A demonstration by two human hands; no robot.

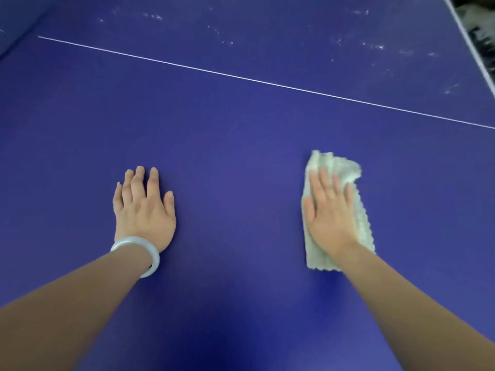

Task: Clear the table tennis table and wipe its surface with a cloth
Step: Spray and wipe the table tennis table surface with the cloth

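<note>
The blue table tennis table [235, 145] fills the view. My right hand [330, 210] lies flat, fingers straight, pressing a pale grey-green cloth [363, 220] onto the surface at the right; the cloth sticks out past my fingertips and along the right side of my palm. My left hand [144, 207] rests flat on the bare table at the left, fingers slightly spread, with a white bangle [139, 253] on the wrist. The right hand and cloth look slightly blurred.
A thin white centre line [254, 80] runs diagonally across the table. Beyond it the surface shows several whitish smudges [375, 45]. The white-edged table border [474, 49] is at the far right, with dark clutter past it.
</note>
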